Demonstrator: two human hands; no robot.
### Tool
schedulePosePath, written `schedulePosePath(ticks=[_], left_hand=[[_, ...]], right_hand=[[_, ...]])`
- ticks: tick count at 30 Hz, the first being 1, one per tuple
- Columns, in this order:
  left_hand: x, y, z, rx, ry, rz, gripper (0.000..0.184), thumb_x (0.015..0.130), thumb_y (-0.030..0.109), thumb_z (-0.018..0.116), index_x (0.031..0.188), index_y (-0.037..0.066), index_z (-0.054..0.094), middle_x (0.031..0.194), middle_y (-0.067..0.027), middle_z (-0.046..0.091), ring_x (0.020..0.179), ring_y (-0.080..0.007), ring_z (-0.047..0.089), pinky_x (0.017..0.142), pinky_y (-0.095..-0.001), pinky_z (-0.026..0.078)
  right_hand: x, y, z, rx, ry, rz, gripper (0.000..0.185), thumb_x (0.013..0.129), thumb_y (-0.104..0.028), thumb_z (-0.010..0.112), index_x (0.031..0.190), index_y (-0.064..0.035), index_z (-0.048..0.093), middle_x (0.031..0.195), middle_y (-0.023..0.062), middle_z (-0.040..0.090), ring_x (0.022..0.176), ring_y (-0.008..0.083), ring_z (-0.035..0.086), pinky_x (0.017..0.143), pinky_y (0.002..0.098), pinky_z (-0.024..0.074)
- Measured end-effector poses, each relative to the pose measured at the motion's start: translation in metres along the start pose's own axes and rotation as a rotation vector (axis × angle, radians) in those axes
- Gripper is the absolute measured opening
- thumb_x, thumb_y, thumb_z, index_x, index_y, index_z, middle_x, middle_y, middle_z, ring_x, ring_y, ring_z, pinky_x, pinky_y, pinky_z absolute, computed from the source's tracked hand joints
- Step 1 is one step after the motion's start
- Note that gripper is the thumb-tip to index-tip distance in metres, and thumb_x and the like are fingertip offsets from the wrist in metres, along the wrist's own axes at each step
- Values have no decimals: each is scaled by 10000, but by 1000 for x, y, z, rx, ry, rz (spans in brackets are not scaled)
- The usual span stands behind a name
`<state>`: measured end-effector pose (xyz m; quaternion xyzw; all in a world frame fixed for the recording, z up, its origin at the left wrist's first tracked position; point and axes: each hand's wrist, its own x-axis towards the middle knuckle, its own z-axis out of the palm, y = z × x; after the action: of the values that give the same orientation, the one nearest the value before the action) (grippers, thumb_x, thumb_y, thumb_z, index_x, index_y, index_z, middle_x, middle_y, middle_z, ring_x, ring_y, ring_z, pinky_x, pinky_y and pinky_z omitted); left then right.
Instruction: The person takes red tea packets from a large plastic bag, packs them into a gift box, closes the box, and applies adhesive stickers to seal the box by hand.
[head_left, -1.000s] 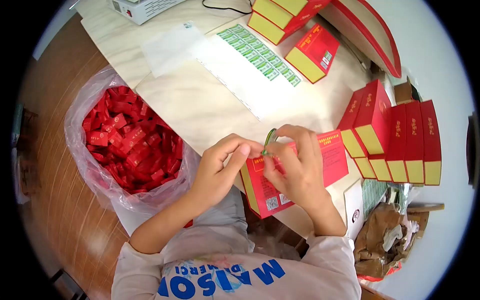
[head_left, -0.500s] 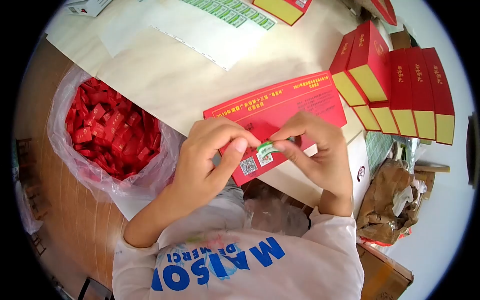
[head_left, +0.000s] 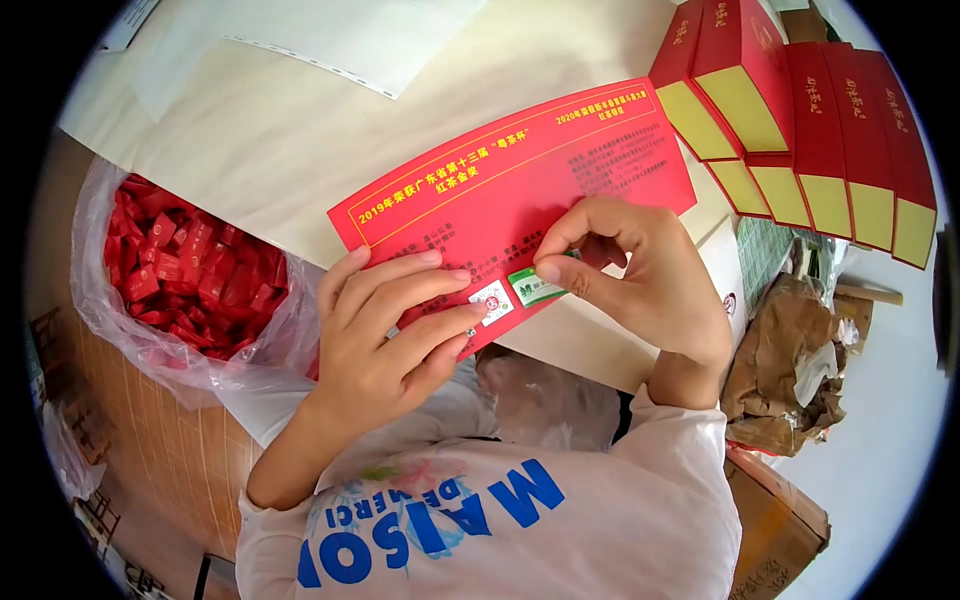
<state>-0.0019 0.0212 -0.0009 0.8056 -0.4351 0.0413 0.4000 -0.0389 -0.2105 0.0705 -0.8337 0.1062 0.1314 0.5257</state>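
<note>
A red gift box (head_left: 420, 220) with gold and black lettering lies flat at the table's near edge. My left hand (head_left: 375, 335) rests on its left part with fingers stretched out, partly covering the print. Between thumb and fingertips, my right hand (head_left: 640, 275) pinches a small green-and-white sticker (head_left: 530, 288). The sticker is at the box's lower edge, right beside a white printed code square (head_left: 491, 303). Whether its whole underside touches the box I cannot tell.
Several red boxes with yellow sides (head_left: 745, 110) are stacked at the right. A clear bag of small red packets (head_left: 195, 265) stands left of the table (head_left: 250, 150). White sheets (head_left: 350, 40) lie at the back. Crumpled brown paper (head_left: 775, 360) and a carton (head_left: 775, 520) are at the right.
My left hand has let go of the sticker and spread onto the box. My right hand has brought the sticker down flatter beside the code square. The camera view has shifted.
</note>
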Motion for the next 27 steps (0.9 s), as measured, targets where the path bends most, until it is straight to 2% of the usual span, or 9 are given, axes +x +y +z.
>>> schedulePosePath(ticks=[2, 4, 20, 23, 25, 26, 27], left_hand=[[0, -1, 0, 11, 10, 14, 193, 758, 174, 712, 947, 215, 711, 1099, 29, 652, 1060, -195, 588, 1027, -418, 311], [-1, -2, 0, 14, -14, 6, 164, 751, 199, 698, 910, 215, 735, 1079, 3, 654, 1060, -240, 586, 1016, -453, 313], [-1, -3, 0, 30, -13, 28, 145, 788, 250, 683, 916, 211, 739, 1067, 2, 656, 1046, -233, 587, 1014, -433, 310], [2, 1, -4, 86, -66, 41, 218, 818, 289, 646, 1009, 224, 729, 1136, -9, 630, 1077, -234, 558, 1016, -451, 302], [6, 9, -5, 194, -164, 50, 338, 832, 322, 614, 1155, 243, 678, 1234, -26, 581, 1117, -245, 517, 1035, -488, 282], [7, 12, -3, 195, -164, 50, 338, 832, 322, 614, 1155, 243, 678, 1234, -26, 581, 1117, -245, 517, 1035, -488, 282], [7, 15, -1, 238, -176, 58, 442, 765, 318, 670, 1202, 254, 646, 1280, -15, 554, 1122, -225, 512, 1043, -493, 284]], right_hand=[[0, 0, 2, -12, 11, -15, 96, 806, -37, 706, 882, 7, 667, 762, 83, 662, 663, 135, 601, 620, 272, 482], [0, -1, 2, -23, 24, -30, 97, 800, -32, 710, 880, 7, 669, 770, 91, 667, 666, 140, 609, 620, 273, 483], [-1, 3, 6, -75, 51, -79, 106, 773, 0, 707, 869, 10, 664, 754, 124, 640, 663, 196, 618, 605, 297, 488], [-1, 2, 7, -91, 60, -90, 106, 769, 2, 707, 865, 11, 663, 749, 127, 640, 664, 208, 617, 605, 304, 490], [-2, 1, 8, -97, 63, -91, 107, 766, 2, 707, 864, 10, 662, 745, 127, 640, 666, 213, 617, 605, 308, 491], [-2, 2, 8, -116, 72, -99, 104, 765, 0, 708, 858, 9, 663, 741, 124, 642, 671, 213, 618, 604, 309, 491], [-2, 2, 8, -135, 82, -107, 101, 764, -1, 709, 853, 7, 663, 737, 122, 643, 675, 214, 618, 602, 310, 491]])
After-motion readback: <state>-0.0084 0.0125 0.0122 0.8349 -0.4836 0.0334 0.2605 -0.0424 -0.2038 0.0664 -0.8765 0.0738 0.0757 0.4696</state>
